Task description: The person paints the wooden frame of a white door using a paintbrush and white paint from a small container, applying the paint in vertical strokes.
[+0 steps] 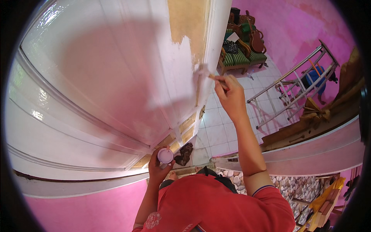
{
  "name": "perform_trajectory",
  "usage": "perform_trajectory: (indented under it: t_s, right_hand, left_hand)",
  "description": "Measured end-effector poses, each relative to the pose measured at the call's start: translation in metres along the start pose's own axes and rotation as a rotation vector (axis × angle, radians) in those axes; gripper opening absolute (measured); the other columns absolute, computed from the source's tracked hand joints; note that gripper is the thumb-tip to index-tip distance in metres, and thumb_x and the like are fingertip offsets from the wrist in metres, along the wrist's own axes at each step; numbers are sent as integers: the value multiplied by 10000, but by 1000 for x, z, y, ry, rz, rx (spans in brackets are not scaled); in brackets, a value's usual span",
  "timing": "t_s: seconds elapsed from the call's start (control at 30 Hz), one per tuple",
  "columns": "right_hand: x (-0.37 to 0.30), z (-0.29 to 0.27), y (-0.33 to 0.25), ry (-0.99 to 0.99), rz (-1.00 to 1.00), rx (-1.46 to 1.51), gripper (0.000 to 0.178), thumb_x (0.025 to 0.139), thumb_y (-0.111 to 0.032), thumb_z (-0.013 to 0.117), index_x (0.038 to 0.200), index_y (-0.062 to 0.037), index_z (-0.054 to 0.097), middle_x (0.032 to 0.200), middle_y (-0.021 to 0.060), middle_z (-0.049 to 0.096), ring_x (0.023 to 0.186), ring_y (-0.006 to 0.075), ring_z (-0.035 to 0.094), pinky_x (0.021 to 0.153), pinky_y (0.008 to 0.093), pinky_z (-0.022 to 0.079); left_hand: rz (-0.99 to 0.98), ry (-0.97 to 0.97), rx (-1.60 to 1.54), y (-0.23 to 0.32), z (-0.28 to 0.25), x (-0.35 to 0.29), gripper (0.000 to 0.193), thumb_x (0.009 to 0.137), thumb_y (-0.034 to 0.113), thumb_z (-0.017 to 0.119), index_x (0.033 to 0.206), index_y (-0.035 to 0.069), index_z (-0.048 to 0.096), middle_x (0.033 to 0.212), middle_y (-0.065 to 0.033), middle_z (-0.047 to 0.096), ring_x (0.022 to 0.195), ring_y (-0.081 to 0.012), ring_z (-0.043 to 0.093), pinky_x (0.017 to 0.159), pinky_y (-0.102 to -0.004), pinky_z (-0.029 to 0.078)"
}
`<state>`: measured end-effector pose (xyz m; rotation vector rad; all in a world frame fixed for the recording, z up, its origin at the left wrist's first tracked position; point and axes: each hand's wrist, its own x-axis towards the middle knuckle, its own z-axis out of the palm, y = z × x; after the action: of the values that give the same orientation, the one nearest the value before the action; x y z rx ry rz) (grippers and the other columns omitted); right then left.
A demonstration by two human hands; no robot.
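Note:
My right hand (231, 92) is closed around the wooden handle of a paintbrush (211, 76). Its bristle end is at the edge of a large panelled door (131, 77), though blur hides whether it touches. White paint covers most of the door; a tan, uncoated patch (187, 23) with a ragged lower edge shows in its upper panel. Lower down, near my body, my left hand (156, 170) grips a small round tub of pale paint (165, 155), held upright. More tan strips (188, 129) show along the door's bottom.
An aluminium stepladder (297, 85) stands on the tiled floor at right, a person in blue (319, 79) behind it. Farther back, a green striped sofa (243, 58) carries a guitar (255, 38). A dark crumpled bag (184, 154) lies below the door; a brown curtain (309, 120) hangs right.

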<state>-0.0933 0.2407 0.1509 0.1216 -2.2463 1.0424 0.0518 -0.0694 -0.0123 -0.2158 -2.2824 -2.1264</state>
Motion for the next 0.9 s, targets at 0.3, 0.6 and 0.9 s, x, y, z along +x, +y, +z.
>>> perform_trajectory:
  t_s: [0.3, 0.6, 0.9]
  right_hand:
    - [16, 16, -6, -14, -82, 78, 204, 914, -55, 648, 1098, -13, 725, 824, 127, 561, 648, 229, 559, 632, 355, 479]
    - [1, 2, -4, 11, -95, 28, 200, 891, -64, 674, 1078, -13, 724, 880, 143, 620, 683, 238, 632, 639, 351, 513]
    - [20, 14, -18, 87, -121, 166, 201, 886, -85, 683, 1064, 2, 716, 867, 146, 605, 658, 251, 605, 641, 352, 507]
  left_hand:
    - [-21, 0, 3, -1, 3, 1, 707, 773, -15, 819, 1395, 25, 485, 1337, -121, 609, 1243, -214, 587, 1064, -375, 471]
    - [4, -14, 14, 0, 1, 3, 697, 774, -8, 832, 1376, -5, 480, 1342, -128, 590, 1220, -221, 596, 1037, -356, 501]
    - [20, -21, 42, 7, 0, 4, 688, 774, -17, 827, 1375, 2, 491, 1329, -124, 593, 1219, -225, 595, 1036, -357, 504]
